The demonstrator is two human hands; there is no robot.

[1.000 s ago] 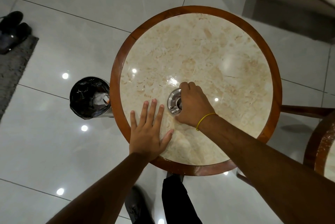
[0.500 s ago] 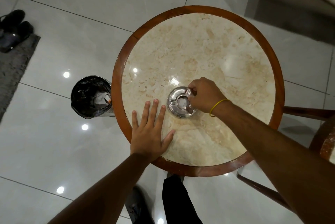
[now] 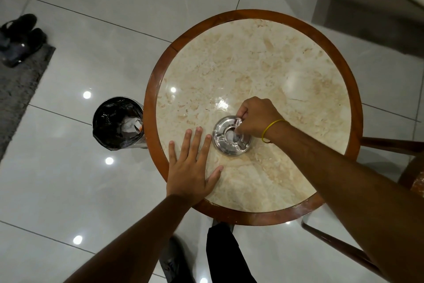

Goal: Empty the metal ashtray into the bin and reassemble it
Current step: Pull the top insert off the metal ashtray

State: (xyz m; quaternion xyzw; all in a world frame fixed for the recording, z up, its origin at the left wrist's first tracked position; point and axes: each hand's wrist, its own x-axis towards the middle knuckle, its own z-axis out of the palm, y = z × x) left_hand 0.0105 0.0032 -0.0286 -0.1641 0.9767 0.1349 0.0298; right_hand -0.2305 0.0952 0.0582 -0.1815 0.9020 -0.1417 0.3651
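Note:
A round shiny metal ashtray [image 3: 226, 141] with a notched lid sits flat on the marble top of a round wooden-rimmed table [image 3: 263, 71]. My right hand [image 3: 258, 118], a yellow band on its wrist, pinches the lid's far right rim, thumb reaching into the centre hole. Just left of the ashtray my left hand [image 3: 191, 170] lies flat on the tabletop with its fingers spread, not touching the ashtray. The bin [image 3: 118, 123], a metal cylinder lined with a black bag and holding crumpled paper, stands on the floor against the table's left edge.
Glossy white floor tiles surround the table. A grey mat [image 3: 18, 90] with dark shoes [image 3: 19, 38] lies at far left. Wooden chair parts [image 3: 390, 145] stick out at the right. My dark trouser leg and shoe [image 3: 224, 257] are below the table's near edge.
My right hand slid off the top of the ashtray to its right rim, uncovering the lid, and now pinches it. The left hand stayed flat on the table.

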